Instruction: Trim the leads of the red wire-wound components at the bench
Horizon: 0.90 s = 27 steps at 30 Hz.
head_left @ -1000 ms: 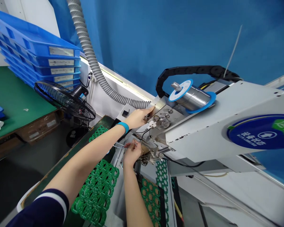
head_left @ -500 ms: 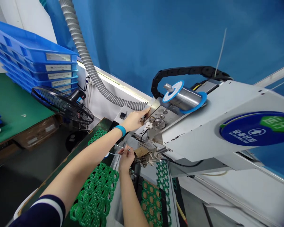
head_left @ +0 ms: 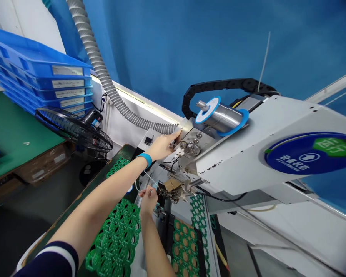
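My left hand [head_left: 161, 147], with a blue band at the wrist, grips the edge of the metal feeder block [head_left: 187, 140] on the machine. Its index finger lies along the top; the lower fingers are partly hidden. Below it, my right hand [head_left: 149, 198] is closed with curled fingers, beside the machine's soldering head [head_left: 173, 188]. What those fingers hold, if anything, is too small to make out. A thin white tube [head_left: 151, 177] runs just above the right hand toward the head. Above the block sits a spool of solder wire [head_left: 223, 116] with blue-rimmed flanges.
Green circuit boards [head_left: 118, 231] lie left of my right forearm, and another board panel [head_left: 186, 246] sits under the machine. A black fan [head_left: 75, 129] and stacked blue trays [head_left: 40, 69] stand at left. A grey hose [head_left: 95, 54] reaches the machine.
My right hand has moved slightly left and down, away from the soldering head and the white tube's end. My left hand keeps its place on the feeder block. The view has shifted a little.
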Motion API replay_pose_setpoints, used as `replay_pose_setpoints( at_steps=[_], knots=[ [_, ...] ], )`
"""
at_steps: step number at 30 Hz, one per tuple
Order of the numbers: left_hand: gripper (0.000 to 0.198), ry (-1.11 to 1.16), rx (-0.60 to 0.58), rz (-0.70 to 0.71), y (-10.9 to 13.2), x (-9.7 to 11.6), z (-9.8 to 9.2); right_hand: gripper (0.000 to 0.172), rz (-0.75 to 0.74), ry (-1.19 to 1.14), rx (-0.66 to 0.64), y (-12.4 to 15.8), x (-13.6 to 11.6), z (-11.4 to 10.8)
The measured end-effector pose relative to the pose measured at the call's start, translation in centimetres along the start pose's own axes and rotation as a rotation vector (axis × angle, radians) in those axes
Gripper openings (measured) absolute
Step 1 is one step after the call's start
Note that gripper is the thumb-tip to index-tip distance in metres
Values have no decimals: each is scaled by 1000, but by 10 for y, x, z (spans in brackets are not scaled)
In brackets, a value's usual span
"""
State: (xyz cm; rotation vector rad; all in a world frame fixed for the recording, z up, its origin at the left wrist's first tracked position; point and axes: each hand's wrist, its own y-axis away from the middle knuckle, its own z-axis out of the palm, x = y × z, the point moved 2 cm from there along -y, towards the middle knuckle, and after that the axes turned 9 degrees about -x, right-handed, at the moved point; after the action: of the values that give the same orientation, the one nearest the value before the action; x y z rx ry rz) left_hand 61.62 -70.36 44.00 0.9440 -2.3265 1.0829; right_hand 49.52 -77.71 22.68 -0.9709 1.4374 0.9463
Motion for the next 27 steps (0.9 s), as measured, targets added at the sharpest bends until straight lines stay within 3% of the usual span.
replay_pose_setpoints(
  at_steps=[6, 10, 14, 17, 22, 27],
  knots=[
    [78, 22, -32, -17, 1, 4, -3, 27, 27, 12, -2, 5, 2, 2],
    [74, 140, -84, -71, 15, -1, -2, 27, 30, -6, -3, 5, -2, 3],
    [41, 220, -162, -186, 44, -7, 15, 26, 45, -28, -6, 4, -5, 3],
    [27, 273, -224, -208, 63, 1, 32, 24, 71, -36, -16, 3, -4, 2],
    [26, 260, -168, -244, 69, 17, 46, 25, 113, -69, -70, 5, -1, -4],
    [28, 243, -98, -258, 70, 14, 51, 35, 106, -61, -144, 13, -3, -13]
  ],
)
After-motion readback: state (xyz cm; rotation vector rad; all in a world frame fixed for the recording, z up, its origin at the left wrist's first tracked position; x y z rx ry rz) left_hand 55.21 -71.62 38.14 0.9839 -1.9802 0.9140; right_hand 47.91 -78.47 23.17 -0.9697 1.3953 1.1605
